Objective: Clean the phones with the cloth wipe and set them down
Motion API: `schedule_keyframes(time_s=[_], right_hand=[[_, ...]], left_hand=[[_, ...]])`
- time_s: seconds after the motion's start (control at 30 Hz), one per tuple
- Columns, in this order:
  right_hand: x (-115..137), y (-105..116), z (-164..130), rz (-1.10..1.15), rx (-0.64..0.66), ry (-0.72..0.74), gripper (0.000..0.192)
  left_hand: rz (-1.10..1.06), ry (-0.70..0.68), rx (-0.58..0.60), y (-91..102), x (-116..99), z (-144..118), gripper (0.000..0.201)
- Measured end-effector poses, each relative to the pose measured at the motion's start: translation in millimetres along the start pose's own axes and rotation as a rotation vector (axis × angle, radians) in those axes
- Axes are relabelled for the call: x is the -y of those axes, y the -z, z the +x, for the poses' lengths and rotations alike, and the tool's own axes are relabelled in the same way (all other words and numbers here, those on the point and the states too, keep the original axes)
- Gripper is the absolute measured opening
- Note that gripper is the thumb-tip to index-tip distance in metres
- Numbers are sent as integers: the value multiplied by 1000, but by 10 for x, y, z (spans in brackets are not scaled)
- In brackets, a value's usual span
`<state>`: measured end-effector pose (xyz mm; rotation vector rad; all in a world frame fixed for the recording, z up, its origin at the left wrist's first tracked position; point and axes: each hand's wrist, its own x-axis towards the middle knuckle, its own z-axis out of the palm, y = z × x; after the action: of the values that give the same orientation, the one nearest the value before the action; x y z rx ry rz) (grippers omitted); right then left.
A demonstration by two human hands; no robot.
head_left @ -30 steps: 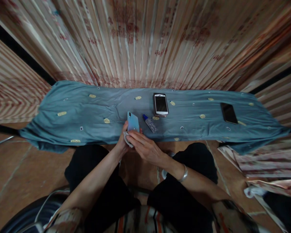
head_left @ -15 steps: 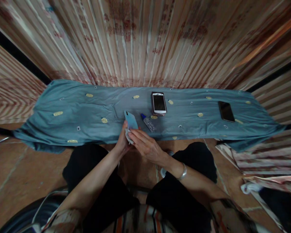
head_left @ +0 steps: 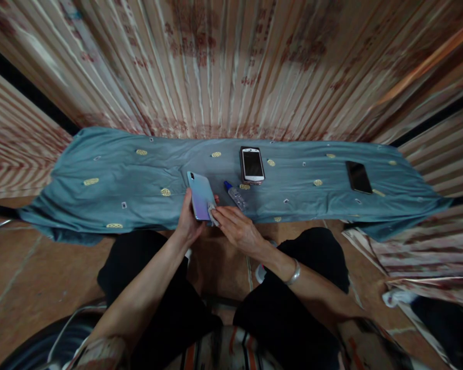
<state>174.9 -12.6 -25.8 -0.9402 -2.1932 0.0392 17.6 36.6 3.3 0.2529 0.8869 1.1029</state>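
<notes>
Blue phone (head_left: pixel 201 192), violet lower end, gripped by left hand (head_left: pixel 187 221); right hand (head_left: pixel 239 228) pinches pale wad (head_left: pixel 212 215), perhaps tissue.

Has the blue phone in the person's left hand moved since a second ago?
Yes: the blue phone has shifted left, farther from the blue-capped bottle lying on the patterned cloth.

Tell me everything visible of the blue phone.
The blue phone has its glossy-looking back up, light blue shading to violet at the near end, with a dark camera strip in the far left corner. The left hand holds it, far end angled left, above the teal cover; the right hand holds a pale wipe against its near right side. Its screen is hidden.
</notes>
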Motion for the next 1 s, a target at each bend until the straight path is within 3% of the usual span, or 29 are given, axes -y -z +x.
schedule_keyframes(time_s=[0.37,0.57,0.83,1.0], right_hand=[[-63,-19,-19,194,18,-218,41],[-161,-58,21,221,14,-291,41],[-334,-85,114,258,-55,-390,39],[-479,-133,142,226,-84,-484,37]], left_hand=[[5,-74,32,-6,20,-16,47],[30,-28,57,-15,74,-28,45],[47,-36,55,-23,193,-68,29],[70,30,110,-5,219,-105,35]])
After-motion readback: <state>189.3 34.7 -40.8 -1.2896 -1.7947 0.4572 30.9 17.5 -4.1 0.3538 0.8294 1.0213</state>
